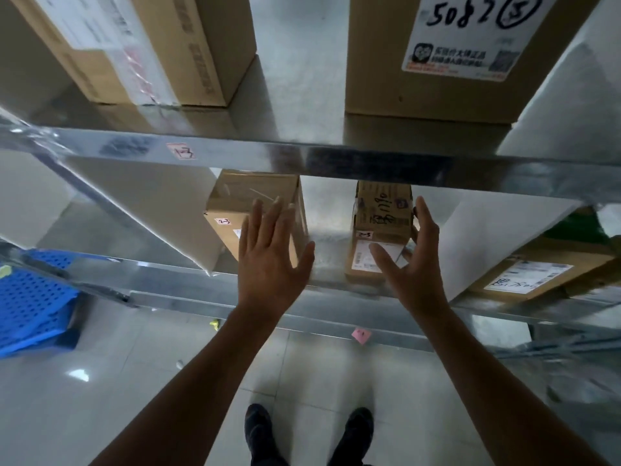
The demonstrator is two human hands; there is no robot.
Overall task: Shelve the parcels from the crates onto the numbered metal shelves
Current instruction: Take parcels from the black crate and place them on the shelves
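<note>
On the middle galvanised metal shelf [151, 269], the small brown cardboard parcel [383, 213] stands upright near the front edge. The right hand [413, 264] flanks it with straight, spread fingers. The left hand [272, 253] hangs spread and empty before a larger tan cardboard box [235, 203]. A careless brush could tip the narrow parcel off the lip. Both boxes carry "2-3" stickers; the big brown carton above [437, 92] reads "5082".
</note>
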